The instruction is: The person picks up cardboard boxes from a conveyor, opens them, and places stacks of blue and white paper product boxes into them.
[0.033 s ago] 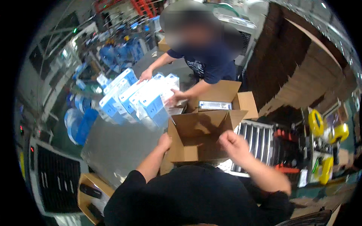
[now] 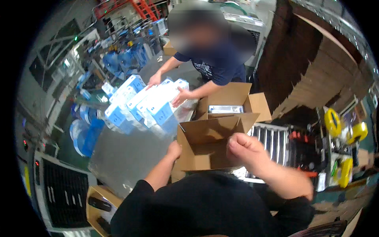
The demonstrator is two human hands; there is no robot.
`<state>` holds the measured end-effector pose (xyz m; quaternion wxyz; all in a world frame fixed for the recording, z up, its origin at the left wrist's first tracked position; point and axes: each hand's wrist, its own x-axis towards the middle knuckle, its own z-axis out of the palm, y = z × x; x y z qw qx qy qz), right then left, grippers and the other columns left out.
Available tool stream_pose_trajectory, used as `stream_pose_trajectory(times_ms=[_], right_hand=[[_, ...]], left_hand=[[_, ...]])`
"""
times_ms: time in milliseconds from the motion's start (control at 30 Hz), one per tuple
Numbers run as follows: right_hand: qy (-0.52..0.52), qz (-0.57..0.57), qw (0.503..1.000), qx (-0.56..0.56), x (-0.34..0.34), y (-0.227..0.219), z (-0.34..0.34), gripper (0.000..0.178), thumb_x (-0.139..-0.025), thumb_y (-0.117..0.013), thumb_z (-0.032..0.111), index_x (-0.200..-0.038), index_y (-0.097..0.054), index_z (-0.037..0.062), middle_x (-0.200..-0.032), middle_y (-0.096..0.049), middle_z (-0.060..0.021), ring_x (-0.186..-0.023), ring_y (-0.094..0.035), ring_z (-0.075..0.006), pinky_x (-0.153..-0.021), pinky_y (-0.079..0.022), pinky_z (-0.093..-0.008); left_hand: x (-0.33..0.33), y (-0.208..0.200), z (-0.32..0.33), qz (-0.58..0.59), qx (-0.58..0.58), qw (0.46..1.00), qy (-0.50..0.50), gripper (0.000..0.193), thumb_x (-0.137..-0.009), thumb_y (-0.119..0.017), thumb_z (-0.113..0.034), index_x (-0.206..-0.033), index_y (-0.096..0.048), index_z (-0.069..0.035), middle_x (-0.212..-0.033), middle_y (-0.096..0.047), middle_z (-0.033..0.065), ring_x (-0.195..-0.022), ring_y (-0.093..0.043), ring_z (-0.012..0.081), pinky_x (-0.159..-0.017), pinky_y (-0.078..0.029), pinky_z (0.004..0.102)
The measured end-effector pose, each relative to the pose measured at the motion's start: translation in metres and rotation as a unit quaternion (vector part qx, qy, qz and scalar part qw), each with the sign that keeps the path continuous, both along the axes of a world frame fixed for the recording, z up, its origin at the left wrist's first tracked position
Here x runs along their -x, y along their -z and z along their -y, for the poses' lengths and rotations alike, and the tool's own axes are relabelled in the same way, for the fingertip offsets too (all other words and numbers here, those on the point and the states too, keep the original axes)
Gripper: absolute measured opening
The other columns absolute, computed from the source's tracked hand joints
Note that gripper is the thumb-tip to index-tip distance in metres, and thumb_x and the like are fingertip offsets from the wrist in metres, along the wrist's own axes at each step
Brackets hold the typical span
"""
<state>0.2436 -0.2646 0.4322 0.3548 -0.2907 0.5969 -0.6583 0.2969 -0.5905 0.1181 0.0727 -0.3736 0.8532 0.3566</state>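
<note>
An open cardboard box [image 2: 202,162] stands right in front of me, and its inside looks bare. My left hand [image 2: 174,150] is closed on the box's left wall. Above the right side of the same box is my right hand [image 2: 246,150], its fingers curled together; whatever they hold, if anything, is hidden. Across the table, a co-worker in a dark blue shirt [image 2: 227,73] has both hands on a row of white and blue cartons [image 2: 161,112].
A second open cardboard box [image 2: 258,106] with a flat blue-and-white carton [image 2: 225,110] inside adjoins mine. The metal table [image 2: 118,152] extends left. On the right are a roller conveyor [image 2: 268,144] and yellow tape rolls [image 2: 331,124]. A small open carton [image 2: 92,215] stands lower left.
The view has shifted slightly. My right hand sits a little higher and its fingers reach slightly further left over the box. My left hand stays at the box's left wall.
</note>
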Motion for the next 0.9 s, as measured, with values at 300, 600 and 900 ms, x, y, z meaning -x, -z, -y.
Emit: stream_pose_trajectory(times_ms=[300, 600, 900], right_hand=[[-0.161, -0.428, 0.838, 0.298, -0.065, -0.094, 0.015, 0.042, -0.083, -0.061, 0.030, -0.114, -0.059, 0.0013, -0.117, -0.056, -0.0151, -0.105, -0.054, -0.0312, -0.081, -0.048, -0.0398], [-0.108, -0.453, 0.797, 0.385, -0.062, -0.086, 0.041, 0.035, -0.083, -0.063, 0.026, -0.108, -0.061, 0.0015, -0.109, -0.059, -0.0111, -0.089, -0.056, -0.0289, -0.077, -0.047, -0.0391], [-0.191, -0.292, 0.904, 0.248, -0.019, -0.104, 0.003, 0.027, -0.086, -0.064, 0.024, -0.104, -0.063, 0.0043, -0.101, -0.061, -0.0088, -0.082, -0.057, -0.0255, -0.074, -0.045, -0.0374]], left_hand=[[0.025, 0.009, -0.056, 0.009, 0.128, 0.989, 0.070, 0.026, -0.091, -0.052, -0.024, -0.099, -0.058, 0.000, -0.097, -0.066, 0.0224, -0.093, -0.064, 0.0405, -0.079, -0.050, 0.0496], [0.024, 0.022, -0.040, 0.024, 0.128, 0.988, 0.078, 0.028, -0.091, -0.054, -0.025, -0.102, -0.057, 0.000, -0.098, -0.065, 0.0233, -0.096, -0.062, 0.0412, -0.080, -0.049, 0.0505], [0.014, -0.006, -0.056, 0.058, 0.084, 0.994, 0.046, 0.032, -0.091, -0.049, -0.027, -0.107, -0.056, -0.001, -0.105, -0.064, 0.0216, -0.100, -0.060, 0.0411, -0.083, -0.046, 0.0511]])
